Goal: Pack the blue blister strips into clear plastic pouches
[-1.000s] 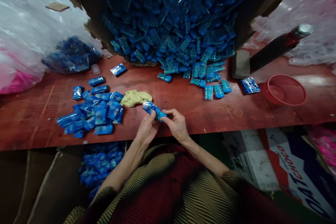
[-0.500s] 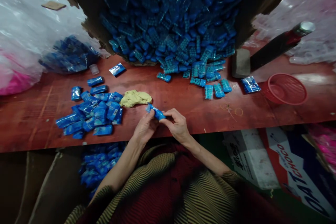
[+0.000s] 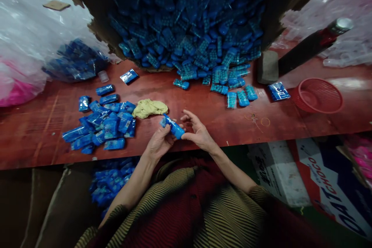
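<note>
My left hand (image 3: 158,142) grips a small blue packet (image 3: 173,126) at the near edge of the red table (image 3: 35,131). My right hand (image 3: 198,132) sits just right of the packet, thumb near its end, fingers spread and lifted. A yellow crumpled cloth (image 3: 150,108) lies just beyond my hands. To the left is a pile of wrapped blue packets (image 3: 101,124). A large heap of blue packets (image 3: 192,27) spills from a cardboard box at the back.
A red mesh basket (image 3: 319,96) stands at the right, with a dark bottle (image 3: 310,48) lying behind it. Clear plastic bags (image 3: 26,38) fill the back left. A box of blue packets (image 3: 113,180) sits below the table edge. Rubber bands (image 3: 264,121) lie near the basket.
My right hand has released its pinch on the packet and opened its fingers. My left hand keeps hold of the packet, now rolled tighter.
</note>
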`<state>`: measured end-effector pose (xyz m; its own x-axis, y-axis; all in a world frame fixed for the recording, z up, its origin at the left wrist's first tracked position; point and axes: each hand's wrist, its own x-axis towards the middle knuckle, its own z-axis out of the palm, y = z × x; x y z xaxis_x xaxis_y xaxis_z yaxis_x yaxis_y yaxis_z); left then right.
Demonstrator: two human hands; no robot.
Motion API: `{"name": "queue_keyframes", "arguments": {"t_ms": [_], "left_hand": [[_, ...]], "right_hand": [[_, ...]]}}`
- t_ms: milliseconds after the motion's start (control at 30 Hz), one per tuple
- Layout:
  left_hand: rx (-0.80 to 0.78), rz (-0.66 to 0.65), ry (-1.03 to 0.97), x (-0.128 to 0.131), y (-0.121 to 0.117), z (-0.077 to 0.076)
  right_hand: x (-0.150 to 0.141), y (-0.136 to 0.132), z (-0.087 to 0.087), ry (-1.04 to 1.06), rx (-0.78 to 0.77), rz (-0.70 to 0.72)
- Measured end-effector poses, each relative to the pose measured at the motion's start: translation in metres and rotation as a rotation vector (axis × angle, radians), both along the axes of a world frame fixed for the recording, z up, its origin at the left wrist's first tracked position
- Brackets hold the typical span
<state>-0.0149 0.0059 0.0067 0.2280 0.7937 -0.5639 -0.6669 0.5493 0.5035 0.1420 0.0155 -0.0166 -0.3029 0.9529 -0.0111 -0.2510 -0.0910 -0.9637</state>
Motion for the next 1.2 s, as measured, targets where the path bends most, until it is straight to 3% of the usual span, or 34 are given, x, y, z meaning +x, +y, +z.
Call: {"name": "queue_keyframes", "arguments": {"t_ms": [133, 233, 433, 633, 767, 900, 1200], "left_hand": [[-0.004, -0.051, -0.031, 0.001, 0.001, 0.002], [-0.028, -0.11, -0.081, 0.0, 0.002, 0.002], [0.003, -0.116, -0.107, 0.003, 0.0, -0.001], [-0.026, -0.091, -0.103, 0.008, -0.002, 0.007], [-0.029, -0.026, -0.052, 0.012, 0.001, 0.012], [-0.072, 0.139, 0.016, 0.019, 0.002, 0.011], [-0.173, 0.28, 0.022, 0.029, 0.003, 0.013]], "right_hand": [[0.001, 0.004, -0.003, 0.115, -0.075, 0.168], [0.002, 0.004, 0.005, 0.072, -0.067, 0.235], [0.005, 0.002, 0.012, 0.032, -0.045, 0.243], [0.011, 0.004, 0.017, -0.009, 0.025, 0.283], [0.008, 0.001, 0.017, -0.058, 0.043, 0.123], [0.003, -0.006, 0.014, -0.203, 0.051, -0.092], [-0.003, -0.014, 0.014, -0.483, 0.24, -0.218]]}}
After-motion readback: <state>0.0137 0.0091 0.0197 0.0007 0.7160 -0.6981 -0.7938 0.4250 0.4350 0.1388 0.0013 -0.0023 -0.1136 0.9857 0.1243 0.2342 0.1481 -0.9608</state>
